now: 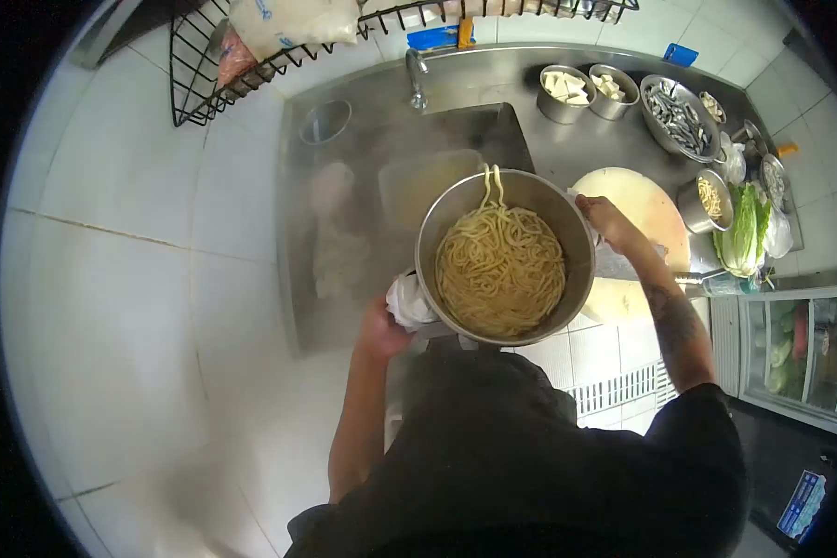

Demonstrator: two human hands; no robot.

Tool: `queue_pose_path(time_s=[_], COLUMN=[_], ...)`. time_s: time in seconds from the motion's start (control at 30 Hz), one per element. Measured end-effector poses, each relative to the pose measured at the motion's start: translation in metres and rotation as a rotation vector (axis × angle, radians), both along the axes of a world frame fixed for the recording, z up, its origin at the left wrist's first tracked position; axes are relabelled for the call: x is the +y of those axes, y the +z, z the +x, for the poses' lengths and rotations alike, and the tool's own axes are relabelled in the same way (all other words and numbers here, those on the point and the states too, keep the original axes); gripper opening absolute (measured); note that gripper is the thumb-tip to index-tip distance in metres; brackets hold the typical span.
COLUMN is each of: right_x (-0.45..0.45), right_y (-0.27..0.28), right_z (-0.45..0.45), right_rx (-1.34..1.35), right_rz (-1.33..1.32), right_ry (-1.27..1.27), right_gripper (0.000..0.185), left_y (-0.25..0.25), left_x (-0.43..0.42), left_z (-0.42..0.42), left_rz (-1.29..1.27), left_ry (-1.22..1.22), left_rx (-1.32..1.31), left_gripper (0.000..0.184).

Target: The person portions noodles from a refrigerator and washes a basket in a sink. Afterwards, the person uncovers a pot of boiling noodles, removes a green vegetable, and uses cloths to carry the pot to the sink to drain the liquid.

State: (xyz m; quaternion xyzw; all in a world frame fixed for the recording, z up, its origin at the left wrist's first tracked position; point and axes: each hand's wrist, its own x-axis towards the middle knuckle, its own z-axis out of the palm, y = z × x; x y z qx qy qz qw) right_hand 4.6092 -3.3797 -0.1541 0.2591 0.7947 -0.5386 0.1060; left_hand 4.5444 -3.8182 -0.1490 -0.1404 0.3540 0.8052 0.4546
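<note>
A large steel pot full of thick yellow noodles is held between my two hands, near the front edge of the sink. Two strands hang over its far rim. My left hand is closed on the left side of the pot through a white cloth. On the right side, my right hand grips the pot near its rim, with a bit of white cloth under the fingers. Steam blurs the sink area behind the pot.
The steel sink holds a tray of cloudy liquid. Right of the pot lies a round cutting board with a cleaver. Food bowls line the back counter beside a cabbage. A wire rack hangs above.
</note>
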Motion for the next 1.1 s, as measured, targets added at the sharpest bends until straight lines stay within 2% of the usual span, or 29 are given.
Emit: queue_pose_path(time_s=[0.03,0.07,0.1,0.17,0.27,0.43,0.6,0.7,0.77,0.8,0.87,0.97,1.03,1.1], right_x=[-0.001,0.001,-0.006,-0.02,-0.023,-0.026,-0.028,-0.028,-0.025,-0.022,-0.022,-0.022,-0.023,-0.025], right_y=[-0.014,-0.019,-0.004,0.023,0.006,0.011,0.016,0.015,0.002,0.002,0.007,0.01,0.008,0.012], right_z=[0.001,-0.002,-0.002,-0.002,-0.006,-0.009,-0.004,0.003,0.014,0.02,0.026,0.031,0.032,0.034], right_rx=[0.104,0.056,0.063,0.064,0.136,0.121,0.183,0.146,0.397,0.339,0.29,0.259,0.313,0.27], right_rz=[0.008,0.05,0.043,0.061,0.158,0.119,0.022,0.043,0.014,-0.044,-0.13,-0.1,-0.139,-0.196], right_ry=[-0.017,-0.038,-0.038,-0.087,-0.126,-0.139,-0.133,-0.039,-0.117,-0.122,-0.16,-0.141,-0.118,-0.101], right_gripper=[0.051,0.056,0.056,0.05,0.048,0.049,0.051,0.05,0.046,0.044,0.041,0.041,0.04,0.04], left_y=[-0.003,-0.003,0.002,0.012,0.016,-0.006,0.006,0.015,0.014,0.012,0.019,0.021,0.04,0.036], left_x=[-0.003,-0.004,-0.003,0.002,0.001,-0.013,0.0,0.001,0.0,0.003,0.01,0.01,0.01,-0.003], left_z=[0.001,0.001,0.002,0.002,0.0,-0.013,-0.001,0.009,0.016,0.014,0.022,0.018,0.02,0.025], left_rz=[0.031,0.061,0.055,-0.121,-0.089,-0.082,-0.066,-0.112,-0.069,-0.049,-0.108,-0.172,-0.068,-0.036], left_ry=[0.009,0.018,0.018,0.154,0.097,0.1,0.141,0.189,0.117,0.145,0.2,0.224,0.301,0.291], left_rx=[0.016,0.032,0.04,-0.052,-0.005,0.038,0.143,0.197,0.324,0.232,0.227,0.225,0.055,0.065], left_gripper=[0.044,0.043,0.043,0.037,0.036,0.035,0.034,0.032,0.032,0.031,0.032,0.033,0.032,0.031])
